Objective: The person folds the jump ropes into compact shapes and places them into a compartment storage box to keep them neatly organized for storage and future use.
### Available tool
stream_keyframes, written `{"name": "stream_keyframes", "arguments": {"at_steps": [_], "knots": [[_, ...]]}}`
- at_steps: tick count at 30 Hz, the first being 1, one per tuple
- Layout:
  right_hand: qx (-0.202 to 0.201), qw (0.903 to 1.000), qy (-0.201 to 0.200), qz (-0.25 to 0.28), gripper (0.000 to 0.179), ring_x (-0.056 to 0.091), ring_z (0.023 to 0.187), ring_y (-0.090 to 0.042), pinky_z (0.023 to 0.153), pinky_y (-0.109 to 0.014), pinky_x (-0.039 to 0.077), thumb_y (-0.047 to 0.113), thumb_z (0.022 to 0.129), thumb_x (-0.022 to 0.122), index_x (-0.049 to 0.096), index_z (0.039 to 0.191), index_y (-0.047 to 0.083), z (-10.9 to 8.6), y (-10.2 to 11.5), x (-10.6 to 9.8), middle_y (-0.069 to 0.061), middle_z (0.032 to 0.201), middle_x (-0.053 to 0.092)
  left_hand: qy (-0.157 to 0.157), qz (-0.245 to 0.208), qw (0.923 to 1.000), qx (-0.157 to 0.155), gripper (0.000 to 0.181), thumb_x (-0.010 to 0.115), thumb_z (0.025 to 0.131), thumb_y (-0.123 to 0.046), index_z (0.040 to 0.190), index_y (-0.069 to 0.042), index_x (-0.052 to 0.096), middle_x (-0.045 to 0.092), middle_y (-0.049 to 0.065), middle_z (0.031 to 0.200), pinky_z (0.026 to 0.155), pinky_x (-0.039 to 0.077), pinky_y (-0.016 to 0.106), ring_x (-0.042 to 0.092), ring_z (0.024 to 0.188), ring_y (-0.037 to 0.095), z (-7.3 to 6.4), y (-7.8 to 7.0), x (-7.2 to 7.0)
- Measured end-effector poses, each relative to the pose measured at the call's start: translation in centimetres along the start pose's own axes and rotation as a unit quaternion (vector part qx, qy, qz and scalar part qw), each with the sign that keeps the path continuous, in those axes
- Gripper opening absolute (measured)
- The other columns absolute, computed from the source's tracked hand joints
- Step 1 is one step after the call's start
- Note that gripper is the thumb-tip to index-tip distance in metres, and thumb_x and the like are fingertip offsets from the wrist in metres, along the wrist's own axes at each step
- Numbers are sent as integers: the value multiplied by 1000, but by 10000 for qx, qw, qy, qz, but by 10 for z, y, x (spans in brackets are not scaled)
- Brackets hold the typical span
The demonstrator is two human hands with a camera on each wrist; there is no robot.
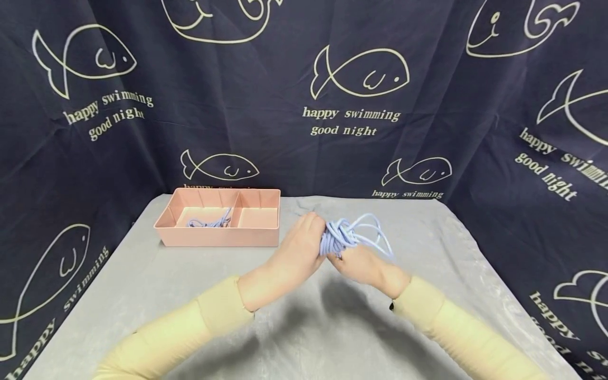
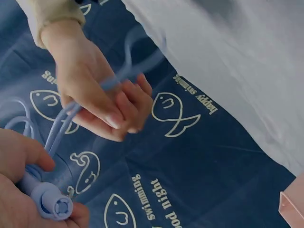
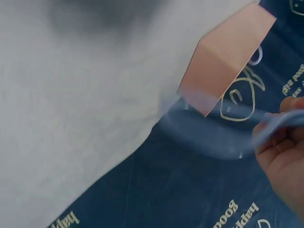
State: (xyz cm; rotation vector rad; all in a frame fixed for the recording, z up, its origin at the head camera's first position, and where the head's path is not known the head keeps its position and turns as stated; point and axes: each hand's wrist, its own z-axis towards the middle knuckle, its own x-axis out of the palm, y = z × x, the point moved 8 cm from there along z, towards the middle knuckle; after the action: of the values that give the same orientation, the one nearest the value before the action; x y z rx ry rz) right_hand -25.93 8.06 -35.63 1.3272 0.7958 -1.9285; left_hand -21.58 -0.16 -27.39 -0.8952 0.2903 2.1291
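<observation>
Above the table, my left hand (image 1: pixel 301 237) grips a coiled, light-blue jump rope (image 1: pixel 338 237) at its wound bundle. In the left wrist view, a blue handle (image 2: pixel 53 202) with a round end pokes out of that grip. My right hand (image 1: pixel 363 266) is close beside the left, its fingers curled round a doubled length of the cord in the left wrist view. Loose loops stick out to the right of the bundle in the head view. In the right wrist view, a blurred loop of cord (image 3: pixel 204 145) trails from the fingers. Part of the bundle is hidden by the hands.
A pink two-compartment box (image 1: pixel 218 237) stands at the back left of the grey-covered table (image 1: pixel 266 338). More blue cord (image 1: pixel 209 224) lies in its left compartment. A dark curtain (image 1: pixel 356 163) with fish drawings surrounds the table at the back and sides.
</observation>
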Motion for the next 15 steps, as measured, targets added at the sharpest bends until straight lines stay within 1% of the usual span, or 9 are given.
{"name": "stream_keyframes", "arguments": {"at_steps": [1, 2, 3, 4, 5, 6, 8, 11, 15], "knots": [[275, 9943, -358, 964, 21, 58, 92, -22, 90, -25, 45, 4, 93, 46, 57, 107, -8, 1, -1, -5, -13, 97, 62, -35, 55, 9999, -140, 34, 72, 69, 0, 91, -3, 47, 48, 7, 85, 72, 41, 33, 47, 80, 23, 0, 4, 0], [691, 9797, -637, 1771, 14, 58, 85, -21, 84, -26, 46, 7, 91, 52, 60, 99, -1, 2, -4, -8, -11, 89, 61, -61, 107, 9996, -263, 33, 73, 69, -1, 91, -3, 48, 49, 8, 85, 72, 41, 33, 48, 80, 24, 0, 8, 1], [1033, 9744, -625, 1895, 8, 55, 74, -17, 71, -28, 48, 9, 90, 53, 60, 90, 4, 1, -6, -7, -5, 79, 58, -68, 162, 9991, -399, 33, 73, 69, -1, 91, -2, 48, 49, 9, 84, 70, 42, 34, 48, 80, 25, 0, 13, 2], [1303, 9722, -539, 1870, 8, 51, 66, -14, 61, -30, 45, 10, 88, 53, 58, 81, 9, 0, -6, -6, 0, 71, 53, -66, 268, 9981, -544, 32, 72, 70, -2, 92, -2, 48, 49, 10, 84, 69, 42, 35, 48, 79, 26, 0, 18, 3], [1503, 9699, -444, 1863, 14, 44, 60, -11, 55, -28, 41, 10, 88, 53, 54, 74, 13, 0, -6, -4, 4, 64, 46, -62, 397, 9967, -704, 32, 72, 71, -3, 92, -1, 48, 49, 10, 84, 68, 42, 35, 49, 79, 27, 0, 23, 4], [1632, 9695, -346, 1794, 18, 42, 57, -10, 53, -28, 39, 11, 88, 52, 52, 70, 15, -2, -5, -3, 5, 61, 44, -41, 521, 9949, -862, 32, 72, 71, -4, 92, -1, 49, 49, 10, 83, 67, 43, 36, 49, 79, 27, -1, 29, 5], [1824, 9693, -221, 1635, 18, 41, 56, -9, 52, -27, 39, 11, 87, 52, 52, 70, 17, -5, -3, -3, 7, 61, 43, 36, 794, 9906, -1117, 29, 71, 73, -5, 92, -1, 49, 49, 11, 82, 63, 43, 37, 50, 79, 29, -2, 40, 9], [1807, 9745, -204, 1316, 18, 43, 57, -10, 53, -29, 40, 10, 85, 54, 51, 68, 16, -8, 3, -5, 7, 60, 44, 155, 1163, 9835, -1378, 25, 69, 74, -5, 90, -2, 49, 48, 10, 80, 57, 41, 37, 50, 77, 28, -6, 52, 15], [1757, 9802, -285, 864, 21, 46, 58, -14, 53, -32, 40, 11, 83, 56, 46, 65, 16, -11, 7, -8, 5, 59, 42, 223, 1676, 9756, -1403, 17, 62, 77, -2, 88, -2, 50, 47, 10, 79, 53, 37, 34, 49, 74, 27, -10, 57, 21]]}}
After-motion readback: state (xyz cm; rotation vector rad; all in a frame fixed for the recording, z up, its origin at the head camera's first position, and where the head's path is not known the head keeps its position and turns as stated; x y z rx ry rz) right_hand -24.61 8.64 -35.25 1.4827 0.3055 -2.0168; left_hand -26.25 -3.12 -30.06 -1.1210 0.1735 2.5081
